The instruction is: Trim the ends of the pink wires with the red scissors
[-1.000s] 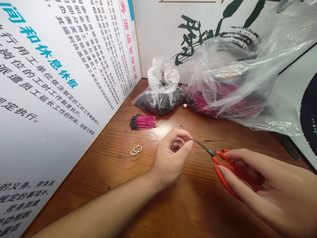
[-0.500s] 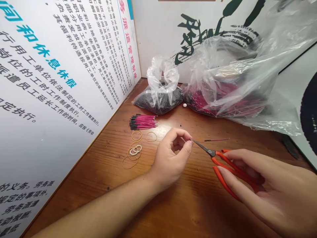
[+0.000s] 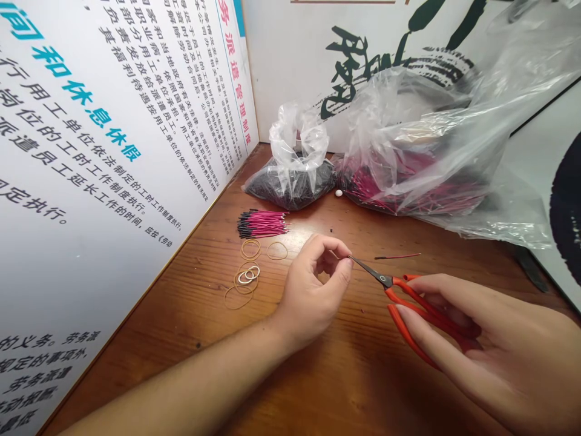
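Left hand (image 3: 313, 287): narrow pinch, the thumb and forefinger closing on a pinched bit (image 3: 350, 257) too small to identify; lifted clear of the wood, which seems to give the blades open access.
Right hand (image 3: 497, 345): curled around orange-handled scissors (image 3: 385, 280), holding them at the left hand's 3 o'clock, the blades angled in at about 9 o'clock.
Scissor tips: nearly closed, right at the pinched bit; whether they grip it is hidden.
Just beyond the scissors: a thin red wire (image 3: 397, 256) lies at 2 o'clock from the left hand, apart from both hands.
Within reach at 11 o'clock: a bundle of pink wires (image 3: 263, 224) with black ends, laid side by side, the ends aligned as if for easy counting or binding.
At 10 o'clock: rubber bands (image 3: 242, 284) scattered on the wooden table (image 3: 363, 387), handy beside the bundle.
Farther out at 12 o'clock: a plastic bag of black-ended pieces (image 3: 290, 186) and a larger plastic bag of pink wires (image 3: 408, 189), their mouths gathered upward.
Left side: a printed notice board (image 3: 100, 133) stands against the table edge.
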Available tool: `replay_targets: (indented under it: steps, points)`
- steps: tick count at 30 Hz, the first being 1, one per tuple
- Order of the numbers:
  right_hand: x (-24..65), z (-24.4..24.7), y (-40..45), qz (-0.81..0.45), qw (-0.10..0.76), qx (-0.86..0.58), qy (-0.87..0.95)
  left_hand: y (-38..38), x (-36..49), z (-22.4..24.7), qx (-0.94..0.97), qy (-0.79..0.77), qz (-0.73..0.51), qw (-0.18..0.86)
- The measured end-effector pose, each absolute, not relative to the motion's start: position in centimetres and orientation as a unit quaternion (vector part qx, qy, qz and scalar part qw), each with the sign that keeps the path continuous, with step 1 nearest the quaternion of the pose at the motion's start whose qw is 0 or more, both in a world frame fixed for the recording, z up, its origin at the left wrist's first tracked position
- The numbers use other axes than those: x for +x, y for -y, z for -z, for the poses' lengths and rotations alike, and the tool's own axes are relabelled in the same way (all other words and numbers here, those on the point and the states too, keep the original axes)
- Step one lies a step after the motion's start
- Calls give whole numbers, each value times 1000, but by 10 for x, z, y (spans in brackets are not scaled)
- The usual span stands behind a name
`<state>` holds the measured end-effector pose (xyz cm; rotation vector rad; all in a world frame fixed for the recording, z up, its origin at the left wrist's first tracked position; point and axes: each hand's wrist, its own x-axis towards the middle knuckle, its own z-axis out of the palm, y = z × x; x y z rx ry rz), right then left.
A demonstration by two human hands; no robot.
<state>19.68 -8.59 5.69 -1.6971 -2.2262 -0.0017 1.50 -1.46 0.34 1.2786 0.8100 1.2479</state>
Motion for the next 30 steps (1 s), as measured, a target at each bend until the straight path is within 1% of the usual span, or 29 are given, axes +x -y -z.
replay_targets:
  steps: [3,7,11,17,21,26,30]
  points:
    - [196,-58,85,-4,159,-600,784,15,14,-2,555,-344,-527,544]
    - [197,-58,85,-4,173,-596,784,14,14,-1,560,-345,-526,539]
    - [200,-56,84,3,161,-587,793,14,15,-1,556,-344,-528,542]
    - [200,-52,84,63,169,-576,797,14,15,0,549,-342,-531,547]
    - [201,-50,86,75,162,-594,785,13,14,1,539,-341,-531,557]
    - [203,-52,85,63,186,-582,789,13,15,0,528,-345,-532,565]
    - [202,-55,83,46,181,-570,800,13,15,-1,524,-346,-531,569]
